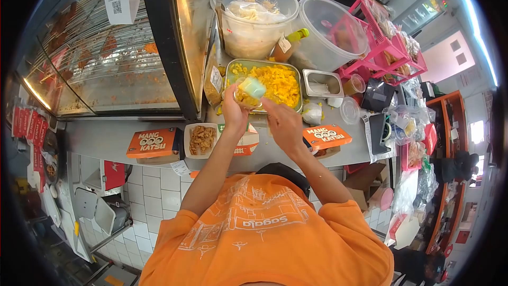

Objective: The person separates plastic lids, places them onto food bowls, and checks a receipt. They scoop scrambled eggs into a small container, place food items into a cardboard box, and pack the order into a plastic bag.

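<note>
My left hand (pixel 234 112) is closed round a small clear plastic cup (pixel 244 98) above a metal tray (pixel 300 87) of chopped yellow pieces (pixel 279 79). A pale green scoop-like cup (pixel 253 88) tilts over the clear cup. My right hand (pixel 286 127) has its fingers closed just beside it, seemingly on its handle, which the fingers mostly hide. Below my hands stands an open box of fried pieces (pixel 201 141), with a partly hidden open box (pixel 246 140) to its right.
Orange lidded boxes (pixel 153 143) (pixel 327 136) flank the counter front. A glass warming cabinet (pixel 106 47) fills the left. Behind the tray are a large tub (pixel 254 37), an orange-brown bottle (pixel 281 50) and a clear bin (pixel 330 32). A small steel pan (pixel 323 83) and pink rack (pixel 381 42) stand right.
</note>
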`<state>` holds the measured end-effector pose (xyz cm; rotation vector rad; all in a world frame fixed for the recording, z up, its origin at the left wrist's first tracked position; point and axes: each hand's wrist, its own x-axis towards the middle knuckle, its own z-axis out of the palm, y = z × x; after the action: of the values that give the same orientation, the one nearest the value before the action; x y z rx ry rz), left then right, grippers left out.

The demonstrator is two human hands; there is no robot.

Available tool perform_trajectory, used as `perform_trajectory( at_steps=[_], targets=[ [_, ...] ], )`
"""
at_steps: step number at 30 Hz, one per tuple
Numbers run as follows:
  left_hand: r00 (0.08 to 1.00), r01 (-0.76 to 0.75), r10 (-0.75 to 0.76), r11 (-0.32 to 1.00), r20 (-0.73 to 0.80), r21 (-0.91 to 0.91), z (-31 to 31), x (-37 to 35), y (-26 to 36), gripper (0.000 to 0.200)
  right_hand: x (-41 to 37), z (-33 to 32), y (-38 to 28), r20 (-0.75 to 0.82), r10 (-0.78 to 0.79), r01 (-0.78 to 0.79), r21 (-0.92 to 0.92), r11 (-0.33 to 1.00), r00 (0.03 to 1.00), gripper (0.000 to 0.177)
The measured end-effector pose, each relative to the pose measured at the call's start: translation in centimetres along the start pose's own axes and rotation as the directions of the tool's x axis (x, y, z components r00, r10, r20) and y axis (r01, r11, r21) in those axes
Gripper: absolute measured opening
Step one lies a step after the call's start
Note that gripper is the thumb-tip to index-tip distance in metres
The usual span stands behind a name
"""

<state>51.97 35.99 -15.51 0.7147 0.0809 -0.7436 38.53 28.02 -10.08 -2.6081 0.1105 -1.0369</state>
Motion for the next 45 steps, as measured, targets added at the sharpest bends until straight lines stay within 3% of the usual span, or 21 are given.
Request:
perform_trajectory(
  at_steps=[2,3,5,6,8,13,15,16,17,18,19,21,25,30,33,34,35,37,40,42,45],
  targets=[
    [0.998,0.029,-0.025,0.997,0.051,-0.077,0.6,-0.9,0.7,0.038,1.0,-1.4,-1.3,-0.009,0.314,-0.305,0.214,0.928,0.949,0.023],
    [0.998,0.03,-0.027,0.996,0.051,-0.078,1.0,-1.4,0.9,0.038,0.8,-1.5,-1.2,-0.009,0.315,-0.306,0.213,0.928,0.949,0.023],
    [0.998,0.056,-0.054,0.994,0.022,-0.094,1.7,-1.9,1.4,0.044,0.6,-1.4,-0.6,0.177,0.667,-0.663,0.45,0.599,0.724,0.028],
    [0.999,0.05,-0.048,0.994,0.025,-0.096,1.7,-2.0,1.5,0.044,0.6,-1.5,0.3,0.176,0.662,-0.658,0.451,0.603,0.728,0.028],
    [0.998,0.058,-0.053,0.991,0.04,-0.12,1.1,-2.5,1.7,0.043,0.5,-1.1,2.9,0.391,0.775,-0.62,0.785,0.002,0.497,0.034],
    [0.984,0.022,-0.008,0.996,0.178,-0.081,0.3,-4.7,2.4,0.048,0.4,2.6,4.7,0.33,0.802,-0.695,0.705,0.141,0.498,0.039],
    [0.975,0.059,-0.04,0.995,0.217,-0.079,0.4,-6.2,4.1,0.048,-0.2,1.9,3.2,0.063,0.575,-0.558,0.347,0.754,0.816,0.046],
    [0.91,0.241,-0.202,0.969,0.362,-0.063,-0.2,-7.2,5.0,0.049,-1.0,0.5,2.4,0.328,0.575,-0.658,0.463,0.595,0.75,0.051],
    [0.794,0.416,-0.351,0.909,0.496,-0.022,-0.1,-8.4,5.6,0.05,-1.6,-0.6,0.9,0.322,0.593,-0.67,0.455,0.586,0.738,0.051],
    [0.808,0.482,-0.445,0.876,0.386,0.001,1.3,-10.0,6.1,0.05,-2.4,-1.4,-0.8,0.568,0.545,-0.716,0.693,0.088,0.617,0.054],
    [0.792,0.507,-0.472,0.862,0.388,0.014,1.3,-10.5,5.9,0.05,-3.2,-2.0,-2.2,0.746,0.361,-0.593,0.665,-0.454,0.56,0.057],
    [0.793,0.535,-0.542,0.838,0.277,0.109,1.2,-11.2,5.1,0.049,-4.7,-3.0,-4.3,0.713,0.416,-0.536,0.7,-0.471,0.565,0.06],
    [0.715,0.53,-0.592,0.806,0.371,0.266,1.8,-12.8,3.2,0.046,-7.2,-5.6,-6.7,0.615,0.544,-0.441,0.789,-0.429,0.571,0.065],
    [0.671,0.495,-0.605,0.796,0.428,0.349,2.2,-16.4,0.0,0.041,-11.3,-10.1,-4.1,0.285,0.868,-0.491,0.869,-0.055,0.406,0.051],
    [0.77,0.431,-0.539,0.833,0.34,0.346,4.1,-19.2,-4.2,0.045,-14.2,-15.5,-3.8,0.221,0.862,-0.428,0.904,-0.005,0.457,0.039],
    [0.81,0.337,-0.455,0.877,0.37,0.343,4.0,-19.6,-7.2,0.046,-15.0,-16.6,-4.4,0.284,0.888,-0.564,0.825,-0.035,0.361,0.037],
    [0.838,0.239,-0.369,0.91,0.401,0.338,4.4,-20.4,-10.0,0.048,-16.4,-16.8,-4.6,0.288,0.889,-0.563,0.825,-0.042,0.355,0.037],
    [0.841,0.312,-0.382,0.921,0.383,0.234,7.2,-22.1,-14.7,0.046,-19.4,-17.4,-3.9,0.048,0.932,-0.814,0.504,0.288,0.359,0.037],
    [0.833,0.169,-0.368,0.88,0.413,0.443,9.6,-24.7,-21.2,0.039,-22.9,-21.1,-1.1,-0.09,0.894,-0.825,0.353,0.441,0.44,0.036],
    [0.843,0.191,-0.355,0.9,0.404,0.392,11.3,-26.3,-24.7,0.039,-24.3,-24.7,0.6,-0.059,0.858,-0.845,0.154,0.512,0.51,0.04],
    [0.894,0.154,-0.267,0.938,0.36,0.312,14.3,-27.8,-29.1,0.041,-26.6,-26.2,3.3,-0.163,0.815,-0.81,0.115,0.575,0.556,0.046]
  ],
)
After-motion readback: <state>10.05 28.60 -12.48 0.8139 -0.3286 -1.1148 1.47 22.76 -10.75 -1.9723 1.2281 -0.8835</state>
